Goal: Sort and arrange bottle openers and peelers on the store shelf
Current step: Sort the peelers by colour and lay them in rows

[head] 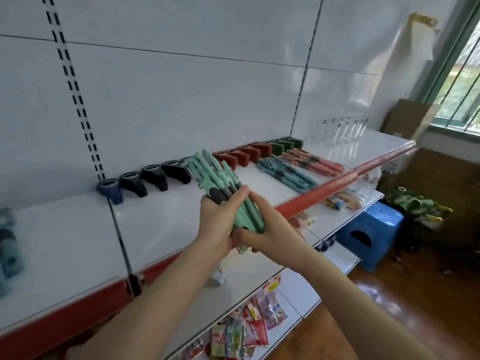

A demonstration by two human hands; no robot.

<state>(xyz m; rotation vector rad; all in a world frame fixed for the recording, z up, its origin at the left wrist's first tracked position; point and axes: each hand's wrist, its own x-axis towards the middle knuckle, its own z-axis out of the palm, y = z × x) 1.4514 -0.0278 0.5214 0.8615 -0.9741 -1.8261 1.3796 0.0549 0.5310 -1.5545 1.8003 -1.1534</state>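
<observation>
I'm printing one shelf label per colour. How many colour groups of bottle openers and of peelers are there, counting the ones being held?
Bottle openers: 4 (blue opener, black openers, red openers, green openers)
Peelers: 3 (mint bundle gripped by left hand and right hand, blue pile, pink pile)
Total: 7
Blurred items at the left edge not counted.

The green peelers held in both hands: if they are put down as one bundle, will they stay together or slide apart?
Probably they slide apart: the green peelers are separate smooth sticks, bunched only by the left hand and right hand. They look stiff and light, since the thin ends jut out straight. On the glossy shelf they may slip.
</observation>
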